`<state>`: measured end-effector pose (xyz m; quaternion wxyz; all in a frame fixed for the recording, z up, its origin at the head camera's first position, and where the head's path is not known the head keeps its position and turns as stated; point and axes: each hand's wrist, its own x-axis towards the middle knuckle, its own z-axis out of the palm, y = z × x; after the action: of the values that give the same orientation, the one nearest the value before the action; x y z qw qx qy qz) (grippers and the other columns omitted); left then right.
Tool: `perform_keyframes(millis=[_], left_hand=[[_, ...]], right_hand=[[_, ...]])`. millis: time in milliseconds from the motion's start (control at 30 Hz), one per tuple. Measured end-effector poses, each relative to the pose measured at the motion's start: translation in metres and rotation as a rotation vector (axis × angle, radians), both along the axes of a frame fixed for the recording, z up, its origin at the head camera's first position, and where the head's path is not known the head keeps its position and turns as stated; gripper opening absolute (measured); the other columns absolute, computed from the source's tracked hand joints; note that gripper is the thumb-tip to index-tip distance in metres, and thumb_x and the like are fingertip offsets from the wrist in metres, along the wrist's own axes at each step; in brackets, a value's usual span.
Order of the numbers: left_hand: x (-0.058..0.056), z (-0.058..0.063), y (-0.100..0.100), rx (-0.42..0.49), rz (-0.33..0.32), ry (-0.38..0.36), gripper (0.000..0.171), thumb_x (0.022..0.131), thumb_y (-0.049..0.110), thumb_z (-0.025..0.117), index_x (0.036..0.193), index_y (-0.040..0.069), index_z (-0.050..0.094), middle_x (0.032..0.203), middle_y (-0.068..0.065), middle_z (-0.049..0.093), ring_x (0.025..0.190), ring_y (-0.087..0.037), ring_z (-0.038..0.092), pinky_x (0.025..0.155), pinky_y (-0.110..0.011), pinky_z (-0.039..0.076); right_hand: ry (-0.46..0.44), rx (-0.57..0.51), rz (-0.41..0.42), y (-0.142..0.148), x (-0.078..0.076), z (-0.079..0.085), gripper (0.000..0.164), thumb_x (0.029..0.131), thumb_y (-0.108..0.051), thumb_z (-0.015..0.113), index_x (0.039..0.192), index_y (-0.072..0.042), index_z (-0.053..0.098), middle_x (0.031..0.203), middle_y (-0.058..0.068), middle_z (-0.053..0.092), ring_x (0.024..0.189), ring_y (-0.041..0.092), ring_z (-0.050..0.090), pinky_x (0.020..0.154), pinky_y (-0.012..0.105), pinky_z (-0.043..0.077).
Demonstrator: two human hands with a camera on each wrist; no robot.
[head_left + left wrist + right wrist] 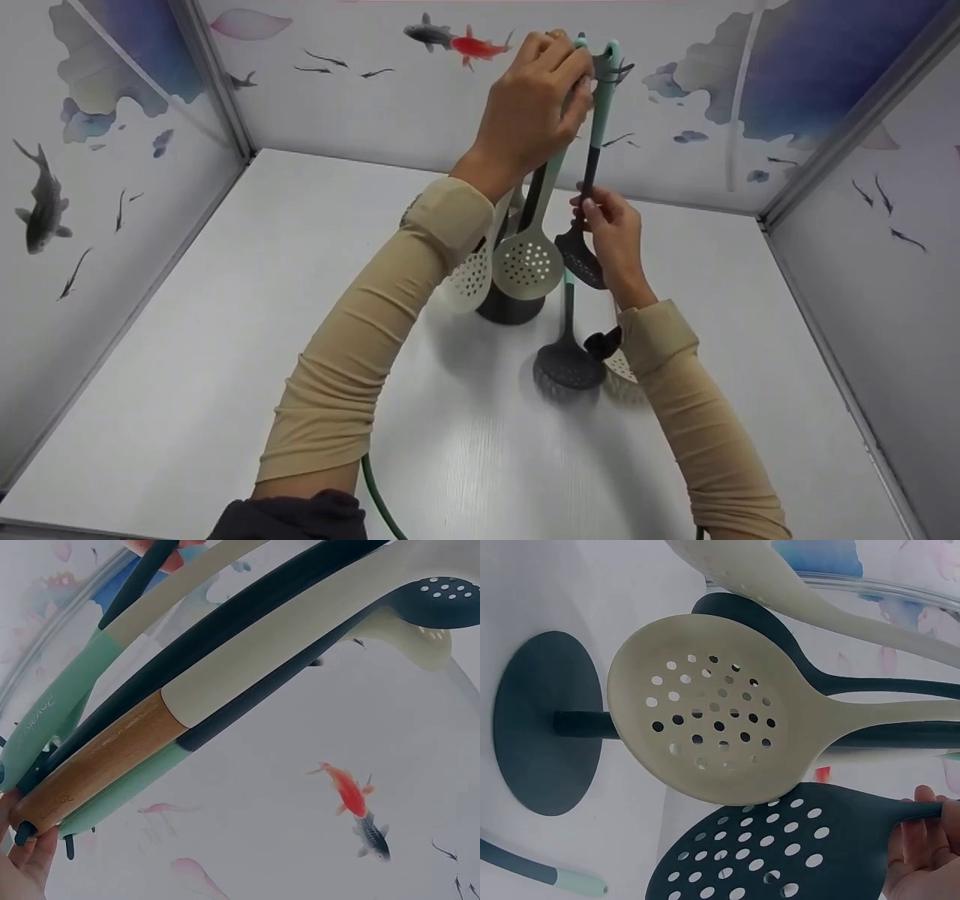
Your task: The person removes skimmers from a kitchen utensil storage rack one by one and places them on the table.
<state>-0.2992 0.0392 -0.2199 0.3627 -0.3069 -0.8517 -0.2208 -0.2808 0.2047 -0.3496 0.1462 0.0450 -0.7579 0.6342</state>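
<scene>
A utensil stand has a dark round base (547, 724) and a dark post, with spoons and skimmers hanging round it. At its top, my left hand (536, 97) grips with curled fingers beside the handle ends, where small dark hooks (70, 846) stick out. My right hand (616, 232) pinches the neck of a dark skimmer (581, 259), whose mint handle (604, 97) reaches up to the hooks. A beige skimmer (712, 705) hangs in front of the post. Behind my left forearm shows a pale perforated utensil (469, 281). The left wrist view also shows a wooden handle (101, 757).
On the white table (247, 337) lie another dark skimmer (570, 365) and a beige perforated utensil (621, 367), partly hidden by my right forearm. A green cable (377, 491) runs at the front. Printed panels (337, 112) with fish enclose the table at the back and sides.
</scene>
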Motion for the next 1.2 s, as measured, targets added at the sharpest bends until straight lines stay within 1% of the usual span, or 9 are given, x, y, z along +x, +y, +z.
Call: perform_keyframes(millis=[167, 300, 467, 567, 633, 767, 900, 1033, 1200], left_hand=[[0.000, 0.001, 0.000, 0.019, 0.002, 0.001, 0.037, 0.097, 0.028, 0.035, 0.121, 0.011, 0.057, 0.121, -0.003, 0.059, 0.116, -0.016, 0.047, 0.099, -0.013, 0.037], [0.000, 0.001, -0.001, 0.039, 0.010, -0.004, 0.040, 0.096, 0.028, 0.036, 0.129, 0.010, 0.051, 0.122, -0.006, 0.057, 0.114, -0.015, 0.048, 0.096, -0.012, 0.039], [-0.001, -0.002, 0.000, 0.072, -0.011, -0.004, 0.040, 0.095, 0.027, 0.038, 0.130, 0.012, 0.048, 0.117, -0.006, 0.058, 0.108, -0.014, 0.050, 0.091, -0.011, 0.042], [0.000, -0.001, 0.000, 0.081, -0.016, 0.000, 0.039, 0.095, 0.027, 0.039, 0.130, 0.012, 0.049, 0.116, -0.005, 0.058, 0.107, -0.013, 0.051, 0.090, -0.011, 0.042], [0.000, 0.000, 0.000, 0.070, -0.004, 0.004, 0.038, 0.095, 0.027, 0.039, 0.129, 0.012, 0.050, 0.116, -0.005, 0.058, 0.107, -0.014, 0.050, 0.091, -0.011, 0.042], [0.001, 0.000, 0.001, 0.027, 0.017, -0.004, 0.039, 0.096, 0.028, 0.036, 0.128, 0.011, 0.050, 0.118, -0.005, 0.059, 0.109, -0.014, 0.049, 0.095, -0.013, 0.040], [0.002, -0.001, 0.002, -0.006, 0.010, -0.019, 0.040, 0.097, 0.028, 0.034, 0.128, 0.011, 0.050, 0.120, -0.004, 0.059, 0.110, -0.016, 0.048, 0.097, -0.014, 0.040], [0.001, 0.000, 0.001, -0.011, 0.015, -0.013, 0.040, 0.097, 0.028, 0.034, 0.128, 0.011, 0.051, 0.121, -0.004, 0.059, 0.111, -0.016, 0.048, 0.098, -0.014, 0.038], [0.000, 0.002, 0.001, -0.015, 0.019, -0.005, 0.040, 0.097, 0.027, 0.034, 0.127, 0.010, 0.052, 0.121, -0.004, 0.059, 0.111, -0.017, 0.047, 0.098, -0.013, 0.037]], right_hand=[[0.041, -0.006, -0.021, 0.002, 0.002, 0.002, 0.029, 0.095, -0.010, 0.049, 0.120, 0.002, 0.057, 0.102, 0.008, 0.061, 0.093, 0.024, 0.057, 0.082, 0.024, 0.051], [0.057, -0.015, -0.044, 0.006, 0.004, 0.002, 0.029, 0.094, -0.010, 0.052, 0.119, 0.003, 0.057, 0.100, 0.005, 0.060, 0.093, 0.024, 0.057, 0.080, 0.022, 0.051], [0.044, -0.029, -0.075, 0.014, 0.005, -0.001, 0.027, 0.093, -0.010, 0.053, 0.118, 0.001, 0.057, 0.098, 0.003, 0.060, 0.088, 0.017, 0.057, 0.080, 0.021, 0.051], [0.053, 0.002, -0.094, 0.022, 0.005, -0.006, 0.028, 0.093, -0.011, 0.053, 0.117, 0.002, 0.057, 0.099, 0.004, 0.059, 0.086, 0.013, 0.056, 0.078, 0.020, 0.051], [0.053, 0.028, -0.108, 0.029, 0.005, -0.011, 0.028, 0.093, -0.012, 0.053, 0.118, 0.002, 0.057, 0.101, 0.006, 0.059, 0.086, 0.012, 0.056, 0.078, 0.020, 0.050], [-0.007, 0.062, -0.150, 0.046, 0.008, -0.024, 0.031, 0.094, -0.014, 0.053, 0.121, 0.000, 0.057, 0.105, 0.008, 0.058, 0.087, 0.010, 0.054, 0.080, 0.021, 0.047], [-0.096, 0.083, -0.213, 0.064, 0.011, -0.040, 0.033, 0.093, -0.016, 0.054, 0.123, -0.002, 0.056, 0.104, 0.004, 0.057, 0.088, 0.009, 0.052, 0.081, 0.021, 0.045], [-0.160, 0.108, -0.266, 0.082, 0.012, -0.052, 0.034, 0.094, -0.018, 0.053, 0.124, -0.003, 0.055, 0.103, 0.001, 0.055, 0.089, 0.008, 0.051, 0.081, 0.020, 0.043], [-0.238, 0.152, -0.330, 0.104, 0.013, -0.065, 0.035, 0.095, -0.018, 0.050, 0.127, -0.003, 0.054, 0.104, 0.000, 0.054, 0.090, 0.006, 0.049, 0.081, 0.019, 0.042]])
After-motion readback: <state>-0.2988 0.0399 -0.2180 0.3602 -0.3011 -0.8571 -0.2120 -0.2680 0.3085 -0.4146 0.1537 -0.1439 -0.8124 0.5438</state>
